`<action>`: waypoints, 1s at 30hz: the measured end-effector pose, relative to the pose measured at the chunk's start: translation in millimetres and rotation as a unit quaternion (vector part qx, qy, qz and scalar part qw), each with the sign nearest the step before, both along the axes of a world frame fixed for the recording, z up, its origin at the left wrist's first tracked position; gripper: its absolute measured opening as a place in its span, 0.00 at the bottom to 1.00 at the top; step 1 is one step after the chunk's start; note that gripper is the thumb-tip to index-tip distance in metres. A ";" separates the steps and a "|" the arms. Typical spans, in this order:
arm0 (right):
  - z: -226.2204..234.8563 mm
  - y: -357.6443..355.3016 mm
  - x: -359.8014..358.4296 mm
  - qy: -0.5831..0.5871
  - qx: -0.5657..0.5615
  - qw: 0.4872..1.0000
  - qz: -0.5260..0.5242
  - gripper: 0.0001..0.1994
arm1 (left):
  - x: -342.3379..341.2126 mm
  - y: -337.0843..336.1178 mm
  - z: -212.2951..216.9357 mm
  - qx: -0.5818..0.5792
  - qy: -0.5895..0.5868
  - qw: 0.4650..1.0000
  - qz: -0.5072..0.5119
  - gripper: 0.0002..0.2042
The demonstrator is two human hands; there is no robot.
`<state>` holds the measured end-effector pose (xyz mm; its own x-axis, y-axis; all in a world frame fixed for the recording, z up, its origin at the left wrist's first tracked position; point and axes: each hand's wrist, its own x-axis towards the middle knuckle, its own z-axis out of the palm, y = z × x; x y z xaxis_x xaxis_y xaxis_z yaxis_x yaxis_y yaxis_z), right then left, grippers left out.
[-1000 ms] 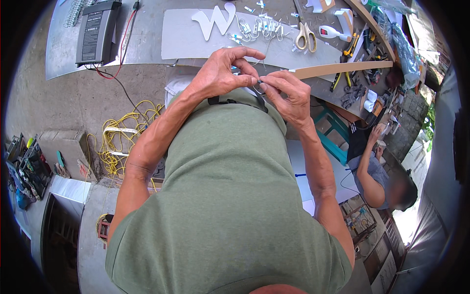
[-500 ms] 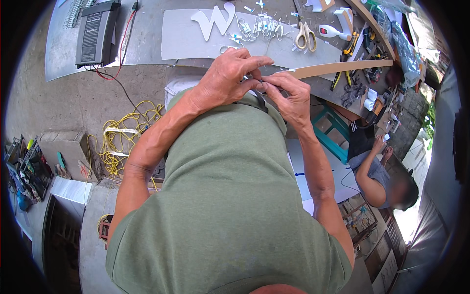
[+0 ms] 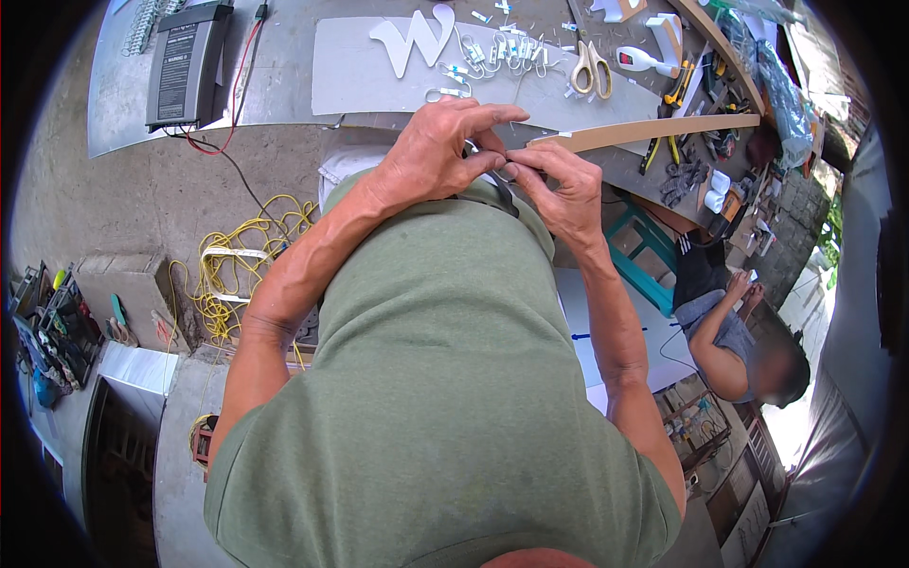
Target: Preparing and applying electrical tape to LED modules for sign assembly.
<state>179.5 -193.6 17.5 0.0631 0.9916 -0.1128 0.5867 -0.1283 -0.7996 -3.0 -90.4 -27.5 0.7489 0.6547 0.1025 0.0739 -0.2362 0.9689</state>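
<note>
left hand (image 3: 436, 147) + right hand (image 3: 561, 185): fingertips pinched on thin wire-like piece (image 3: 504, 177), mostly hidden from me, presumably for fine control | piece: off grey sheet's (image 3: 355, 90) near edge | wired modules (image 3: 512, 49): on sheet, likely for easy reach

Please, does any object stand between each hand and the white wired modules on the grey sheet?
For the right hand, yes: in this view, the left end of the long brown strip lies between it and the modules. For the left hand, nothing visible does.
</note>
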 end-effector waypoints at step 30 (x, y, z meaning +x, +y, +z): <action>-11.6 1.4 -10.7 -0.026 0.024 0.999 0.008 0.04 | -3.1 5.1 -14.1 -0.196 0.004 0.980 -0.031 0.29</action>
